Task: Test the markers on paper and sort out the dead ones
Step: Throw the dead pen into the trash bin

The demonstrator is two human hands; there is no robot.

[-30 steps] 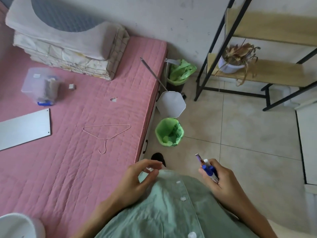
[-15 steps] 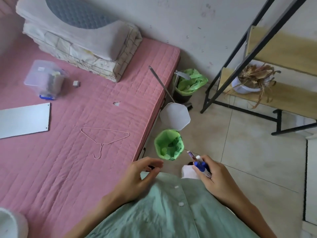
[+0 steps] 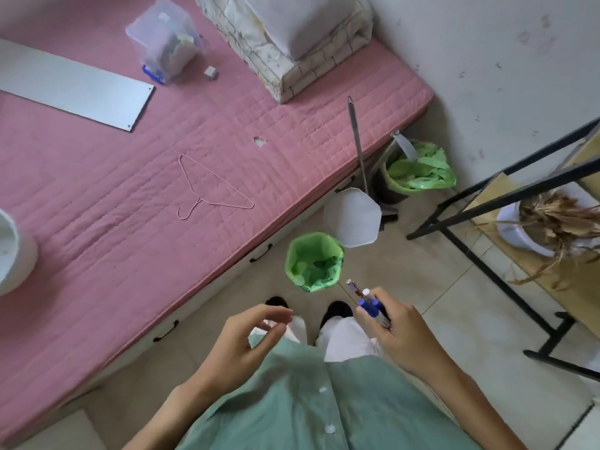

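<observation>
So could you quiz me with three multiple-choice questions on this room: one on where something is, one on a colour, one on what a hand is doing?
1. Where does the wire hanger lie?
A. on the pink mattress
B. on the floor tiles
C. on the shelf

2. What colour is the liner of the small bin by the person's feet?
A. black
B. green
C. red

3. What is the right hand doing?
A. resting flat on the mattress
B. hanging with nothing in it
C. holding a bunch of markers

Answers:
1. A, the hanger lies flat on the quilted pink surface.
2. B, a bright green bag lines the open bin.
3. C, its fingers curl round several pens with blue parts, while the left hand holds nothing.
</observation>
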